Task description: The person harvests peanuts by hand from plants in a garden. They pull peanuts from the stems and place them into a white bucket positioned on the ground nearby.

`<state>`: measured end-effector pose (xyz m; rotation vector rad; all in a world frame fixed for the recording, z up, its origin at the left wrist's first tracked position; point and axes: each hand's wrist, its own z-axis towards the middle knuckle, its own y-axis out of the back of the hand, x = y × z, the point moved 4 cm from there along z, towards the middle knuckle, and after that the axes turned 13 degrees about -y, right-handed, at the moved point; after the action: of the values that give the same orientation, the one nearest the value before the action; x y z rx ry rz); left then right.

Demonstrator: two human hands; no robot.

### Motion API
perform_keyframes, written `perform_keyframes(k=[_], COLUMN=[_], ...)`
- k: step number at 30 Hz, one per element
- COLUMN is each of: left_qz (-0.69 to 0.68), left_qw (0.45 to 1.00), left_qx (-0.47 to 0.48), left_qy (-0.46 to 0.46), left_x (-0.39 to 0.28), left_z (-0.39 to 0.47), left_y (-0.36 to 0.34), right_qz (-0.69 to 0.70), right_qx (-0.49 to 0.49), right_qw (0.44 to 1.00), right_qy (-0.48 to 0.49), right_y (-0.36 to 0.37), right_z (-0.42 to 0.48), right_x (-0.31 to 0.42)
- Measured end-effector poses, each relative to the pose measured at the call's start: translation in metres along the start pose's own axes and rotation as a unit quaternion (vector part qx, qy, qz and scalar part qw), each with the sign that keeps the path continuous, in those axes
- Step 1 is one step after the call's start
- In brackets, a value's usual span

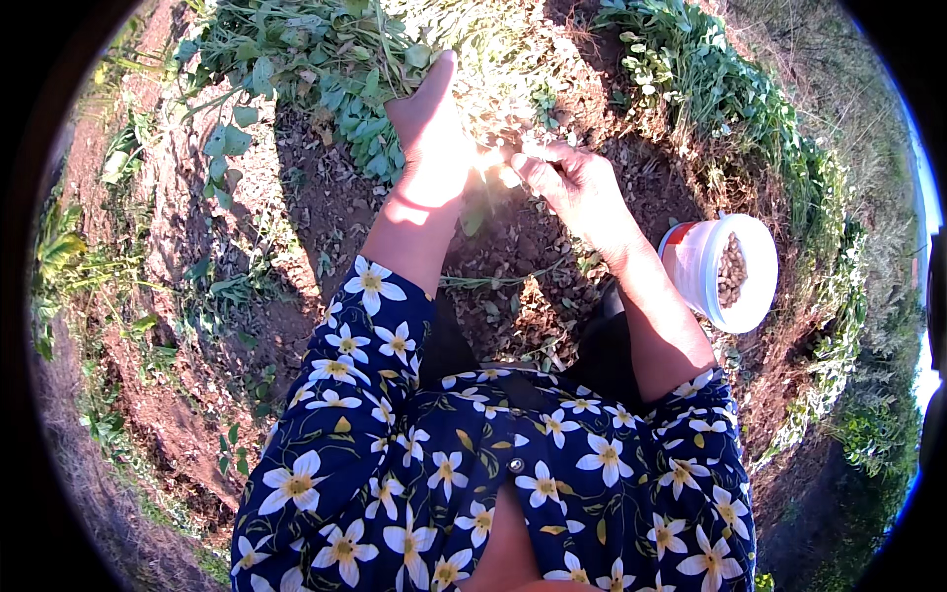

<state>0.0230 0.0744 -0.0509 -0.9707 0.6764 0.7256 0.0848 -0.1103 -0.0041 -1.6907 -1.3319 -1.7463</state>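
Note:
Before me, at the top of the view, my left hand [436, 133] grips a bundle of leafy green peanut plants [348, 66], its thumb lying over the stems. Just to its right, my right hand [570, 181] has its fingers bent together at the bundle's sunlit root end. Glare hides what lies between those fingertips; small pale pods seem to be there. A white plastic bucket [669, 255] stands to the right of my right forearm, with tan peanut pods [731, 270] inside.
A long row of pulled green plants [769, 111] curves down the right side beyond the bucket. Brown soil [510, 251] with dry leaves lies beneath my hands. Low plants [66, 251] grow at the left edge.

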Motion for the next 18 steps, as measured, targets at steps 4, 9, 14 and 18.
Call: perform_keyframes(k=[4, 9, 14, 18], left_qz=[0.002, 0.028, -0.055, -0.143], left_qw=[0.977, 0.963, 0.956, 0.951], left_qx=[-0.084, -0.169, -0.088, -0.009], left_qy=[0.194, 0.21, 0.274, 0.273], left_x=[-0.021, 0.001, -0.031, -0.051], left_z=[-0.005, 0.001, 0.014, 0.017], left_y=[-0.014, 0.004, -0.002, -0.013], right_qz=[0.014, 0.047, -0.26, -0.427], right_qx=[0.065, 0.222, -0.322, -0.393], right_qw=[0.998, 0.974, 0.885, 0.753], right_qy=[-0.008, -0.002, -0.212, -0.311], right_y=[-0.006, 0.019, 0.173, 0.272], right_z=[-0.017, -0.065, -0.088, -0.136], right_x=[0.007, 0.042, 0.005, -0.104])
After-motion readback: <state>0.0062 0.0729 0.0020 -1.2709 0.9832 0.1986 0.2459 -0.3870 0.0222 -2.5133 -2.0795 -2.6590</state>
